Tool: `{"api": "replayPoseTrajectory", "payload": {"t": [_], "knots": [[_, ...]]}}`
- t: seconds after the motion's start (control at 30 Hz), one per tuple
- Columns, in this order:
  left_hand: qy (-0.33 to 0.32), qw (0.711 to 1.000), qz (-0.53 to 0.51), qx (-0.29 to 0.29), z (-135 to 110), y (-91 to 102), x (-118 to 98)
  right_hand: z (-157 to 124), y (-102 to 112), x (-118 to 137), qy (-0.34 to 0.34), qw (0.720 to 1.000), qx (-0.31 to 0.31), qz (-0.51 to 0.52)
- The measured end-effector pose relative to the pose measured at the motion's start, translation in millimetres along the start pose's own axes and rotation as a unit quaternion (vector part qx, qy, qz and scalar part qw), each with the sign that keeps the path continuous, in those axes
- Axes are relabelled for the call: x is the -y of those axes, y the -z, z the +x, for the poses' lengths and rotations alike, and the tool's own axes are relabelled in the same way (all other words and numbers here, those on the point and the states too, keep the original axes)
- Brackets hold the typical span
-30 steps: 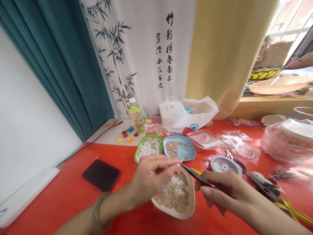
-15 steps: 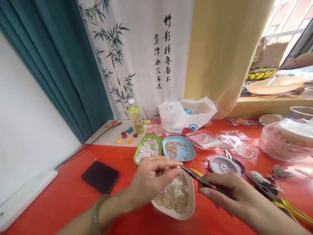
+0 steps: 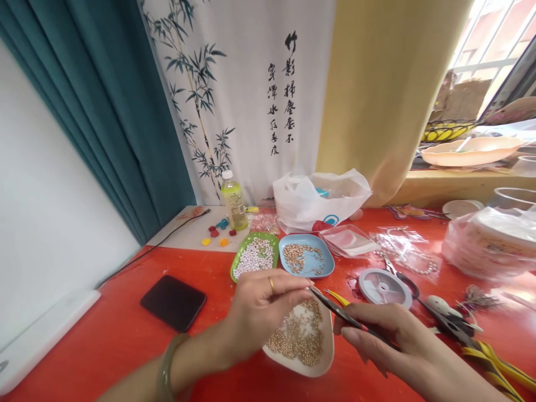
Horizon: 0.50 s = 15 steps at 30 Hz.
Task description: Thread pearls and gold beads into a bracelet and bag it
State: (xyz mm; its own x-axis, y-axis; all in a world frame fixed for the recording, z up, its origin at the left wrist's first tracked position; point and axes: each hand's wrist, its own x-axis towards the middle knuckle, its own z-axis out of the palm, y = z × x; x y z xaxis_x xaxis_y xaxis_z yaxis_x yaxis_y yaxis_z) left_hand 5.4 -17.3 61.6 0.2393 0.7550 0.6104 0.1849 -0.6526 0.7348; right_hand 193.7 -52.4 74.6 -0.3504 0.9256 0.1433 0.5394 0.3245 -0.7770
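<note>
My left hand (image 3: 262, 310), with a gold ring and a jade bangle on the wrist, hovers over a white dish (image 3: 310, 365) of small gold beads, its thumb and forefinger pinched on something too small to make out. My right hand (image 3: 383, 332) grips thin dark pliers (image 3: 335, 310), whose tip meets the left fingertips above the dish.
Behind the dish stand a green tray of white beads (image 3: 254, 255) and a blue tray of gold beads (image 3: 306, 255). A black phone (image 3: 173, 301) lies at left. A thread spool (image 3: 380, 286), scissors (image 3: 402, 273), yellow-handled pliers (image 3: 494, 357), plastic bags and a bottle (image 3: 233, 201) crowd the red table.
Both hands stay almost still over the dish; the pliers' tip has shifted slightly toward the left fingertips. The view has drifted a little.
</note>
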Motion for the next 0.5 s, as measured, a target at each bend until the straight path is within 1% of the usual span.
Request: {"api": "replayPoseTrajectory", "payload": {"t": [0.13, 0.23, 0.37, 0.5], "knots": [[-0.015, 1.0, 0.007, -0.008, 0.4, -0.3, 0.2, 0.9, 0.6, -0.1, 0.013, 0.999, -0.008, -0.029], [-0.015, 1.0, 0.014, -0.01, 0.0, -0.5, 0.4, 1.7, 1.0, -0.1, 0.033, 0.998, -0.018, -0.051], [0.003, 1.0, 0.021, 0.007, -0.6, -0.8, 0.6, 2.1, -0.2, 0.0, 0.043, 0.997, -0.024, -0.063], [0.033, 0.999, 0.013, 0.001, -1.1, -1.2, -2.6, 1.1, -1.7, 1.7, 0.059, 0.995, -0.036, -0.073]]}}
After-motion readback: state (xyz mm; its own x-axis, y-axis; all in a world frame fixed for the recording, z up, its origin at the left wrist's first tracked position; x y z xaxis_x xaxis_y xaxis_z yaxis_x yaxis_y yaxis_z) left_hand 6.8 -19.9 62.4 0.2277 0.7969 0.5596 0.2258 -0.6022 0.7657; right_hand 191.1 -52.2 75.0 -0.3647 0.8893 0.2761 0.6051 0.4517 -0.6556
